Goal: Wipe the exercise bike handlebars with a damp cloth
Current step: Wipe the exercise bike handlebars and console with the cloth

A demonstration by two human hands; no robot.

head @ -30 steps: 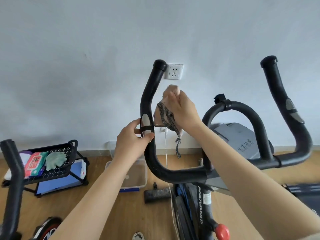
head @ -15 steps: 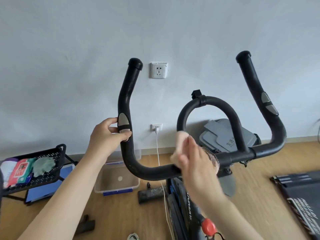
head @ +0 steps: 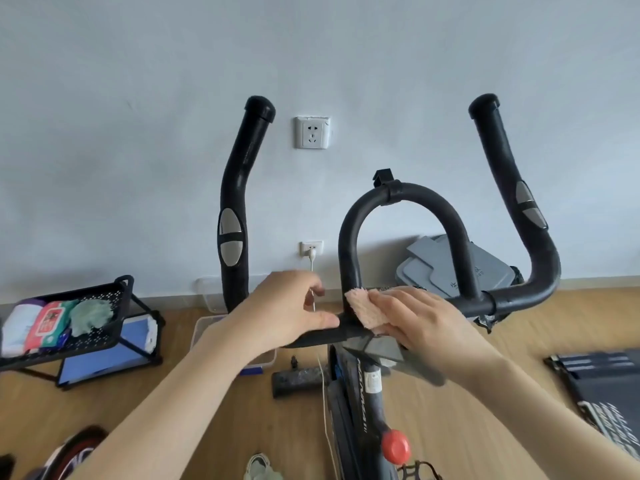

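Note:
The black exercise bike handlebars (head: 401, 199) fill the middle of the view, with two tall outer grips and a centre loop. My right hand (head: 422, 322) presses a pink cloth (head: 363, 308) flat against the foot of the centre loop, where it meets the crossbar. My left hand (head: 287, 313) rests on the lower crossbar just left of the cloth, thumb along the bar and fingers curled over it. The left upright grip (head: 235, 209) stands free.
A black mesh rack (head: 114, 299) with wipes and cloths stands at the left on the wooden floor. A clear plastic box (head: 204, 327) sits behind my left arm. A grey bin (head: 450, 268) leans by the wall, a dark mat (head: 606, 382) lies at the right. A red knob (head: 396, 446) sticks out of the bike frame.
My left hand has let go of the left upright grip and dropped onto the lower crossbar. My right hand has brought the cloth down onto the base of the centre loop.

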